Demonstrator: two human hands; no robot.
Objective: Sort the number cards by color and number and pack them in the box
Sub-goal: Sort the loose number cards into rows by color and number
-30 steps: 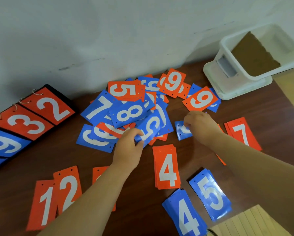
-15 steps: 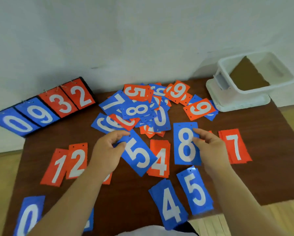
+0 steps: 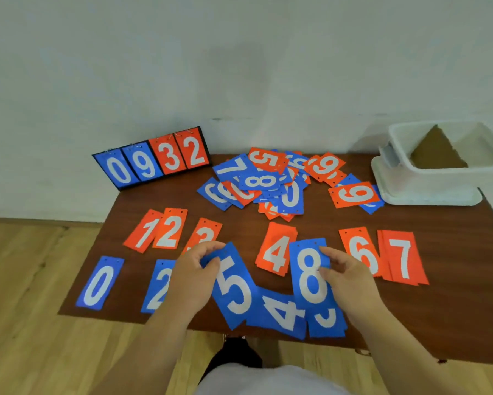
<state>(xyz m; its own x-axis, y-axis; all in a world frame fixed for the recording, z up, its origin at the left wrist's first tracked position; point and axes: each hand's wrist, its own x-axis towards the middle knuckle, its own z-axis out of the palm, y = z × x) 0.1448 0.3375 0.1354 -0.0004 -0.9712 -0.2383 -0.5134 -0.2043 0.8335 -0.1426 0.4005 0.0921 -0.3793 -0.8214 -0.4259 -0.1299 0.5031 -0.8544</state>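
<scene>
1. Left hand point(image 3: 192, 276): fingers pinched on the top edge of a blue 5 card point(image 3: 234, 286), tilted above the near bench point(image 3: 453, 323) edge.
2. Right hand point(image 3: 351, 280): fingers clamped on the side of a blue 8 card point(image 3: 311, 273), overlapping the red 4 pile point(image 3: 275, 249).
3. Below them on the bench: blue 4 pile point(image 3: 281, 312).
4. Farther back: unsorted heap point(image 3: 268, 185) of mixed cards.
5. At the far right corner: white box point(image 3: 439, 163), no cards visible inside.

You face a plain pale wall point(image 3: 239, 67); a dark wooden table point(image 3: 453, 280) stands against it on light plank floor point(image 3: 25, 309).
</scene>
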